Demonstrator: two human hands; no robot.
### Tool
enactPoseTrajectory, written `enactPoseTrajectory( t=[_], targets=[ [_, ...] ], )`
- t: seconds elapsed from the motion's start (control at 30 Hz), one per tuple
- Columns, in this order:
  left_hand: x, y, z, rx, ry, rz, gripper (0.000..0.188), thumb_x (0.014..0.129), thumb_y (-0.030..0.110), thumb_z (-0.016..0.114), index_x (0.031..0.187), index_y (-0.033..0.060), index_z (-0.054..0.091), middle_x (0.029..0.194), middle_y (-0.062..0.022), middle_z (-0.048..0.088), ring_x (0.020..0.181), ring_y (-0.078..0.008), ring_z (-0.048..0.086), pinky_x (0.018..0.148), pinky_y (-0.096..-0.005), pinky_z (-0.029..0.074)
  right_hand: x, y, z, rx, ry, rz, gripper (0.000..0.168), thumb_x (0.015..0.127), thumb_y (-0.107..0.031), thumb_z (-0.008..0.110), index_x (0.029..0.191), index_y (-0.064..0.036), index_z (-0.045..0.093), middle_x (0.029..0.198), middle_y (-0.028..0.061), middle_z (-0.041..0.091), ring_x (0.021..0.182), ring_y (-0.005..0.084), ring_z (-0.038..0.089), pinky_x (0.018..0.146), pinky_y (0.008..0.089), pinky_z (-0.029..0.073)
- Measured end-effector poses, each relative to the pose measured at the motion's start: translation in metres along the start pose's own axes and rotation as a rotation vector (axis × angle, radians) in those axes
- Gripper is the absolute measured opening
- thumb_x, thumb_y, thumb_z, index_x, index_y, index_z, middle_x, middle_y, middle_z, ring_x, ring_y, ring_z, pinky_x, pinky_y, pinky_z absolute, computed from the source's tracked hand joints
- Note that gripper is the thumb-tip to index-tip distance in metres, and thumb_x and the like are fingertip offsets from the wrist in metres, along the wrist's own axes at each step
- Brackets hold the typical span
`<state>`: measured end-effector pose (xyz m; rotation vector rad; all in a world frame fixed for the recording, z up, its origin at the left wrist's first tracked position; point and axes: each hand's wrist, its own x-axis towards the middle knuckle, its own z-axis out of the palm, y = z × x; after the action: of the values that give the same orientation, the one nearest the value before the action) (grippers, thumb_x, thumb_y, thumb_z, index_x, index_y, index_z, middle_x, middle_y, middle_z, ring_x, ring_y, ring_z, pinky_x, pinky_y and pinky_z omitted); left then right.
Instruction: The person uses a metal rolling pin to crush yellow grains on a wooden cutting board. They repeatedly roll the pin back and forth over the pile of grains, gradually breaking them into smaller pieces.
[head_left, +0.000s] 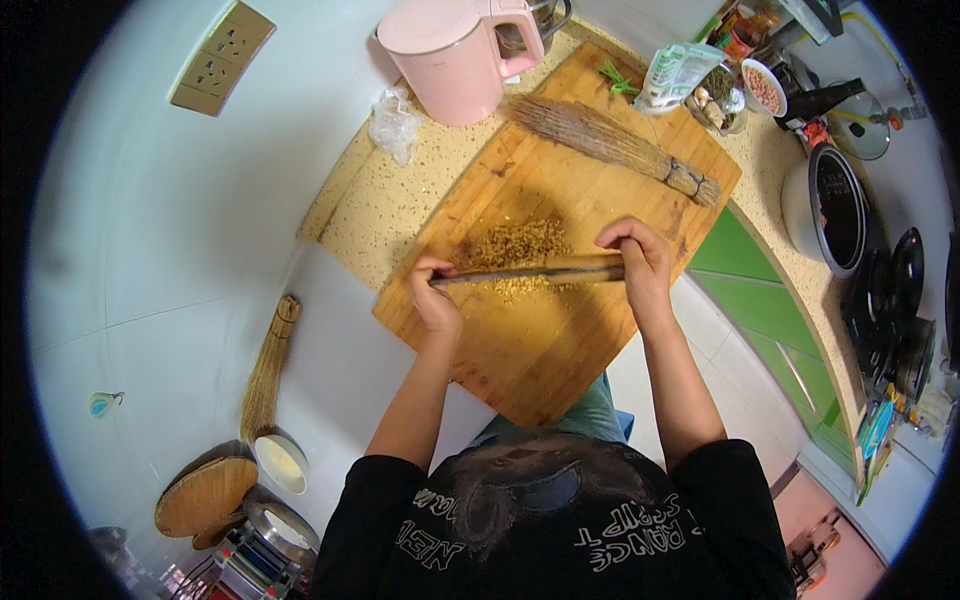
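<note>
My left hand (433, 300) and my right hand (637, 262) hold opposite ends of a long, narrow knife-like tool (510, 274). It is seen nearly edge-on, dark along its length and tan towards the right. Its two ends are hidden by my fingers. Beneath and behind it, a heap of chopped golden-brown bits (521, 241) lies on a thick wooden cutting board (525, 352). Paler crumbs (521, 287) are scattered on the near side of the tool. Whether the tool's lower edge touches the board, I cannot tell.
A straw whisk brush (600, 142) lies across the board's far part, near a green clip (618, 78) and a plastic pouch (675, 75). Behind stands a pink kettle (457, 67). At right are a bowl of peanuts (763, 88) and a cooker pot (825, 210).
</note>
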<state>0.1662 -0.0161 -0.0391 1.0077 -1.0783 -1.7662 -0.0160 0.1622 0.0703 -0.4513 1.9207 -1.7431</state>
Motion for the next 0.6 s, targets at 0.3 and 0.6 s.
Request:
enactPoseTrajectory(
  t=[0.3,0.6],
  targets=[
    [-0.007,0.0,0.01,0.202,-0.05,0.155,0.023,0.078,0.012,0.035,0.068,0.0,0.051,0.068,-0.0094,0.052,0.067,-0.018,0.049,0.064,-0.028,0.039,0.013,0.03,-0.011,-0.169,0.017,-0.175,0.023,0.076,0.002,0.034,0.073,0.001,0.056,0.07,0.006,0.053,0.069,0.0131,0.049,0.067,0.0247,0.04],
    [0.0,0.015,0.012,-0.049,-0.09,-0.14,0.018,0.077,0.011,0.039,0.07,0.001,0.052,0.072,-0.0069,0.051,0.068,-0.0162,0.046,0.066,-0.026,0.038,0.015,0.015,-0.01,0.043,0.01,-0.116,0.022,0.073,0.009,0.036,0.068,-0.001,0.055,0.068,0.003,0.052,0.066,0.0102,0.049,0.063,0.0211,0.04]
  ],
)
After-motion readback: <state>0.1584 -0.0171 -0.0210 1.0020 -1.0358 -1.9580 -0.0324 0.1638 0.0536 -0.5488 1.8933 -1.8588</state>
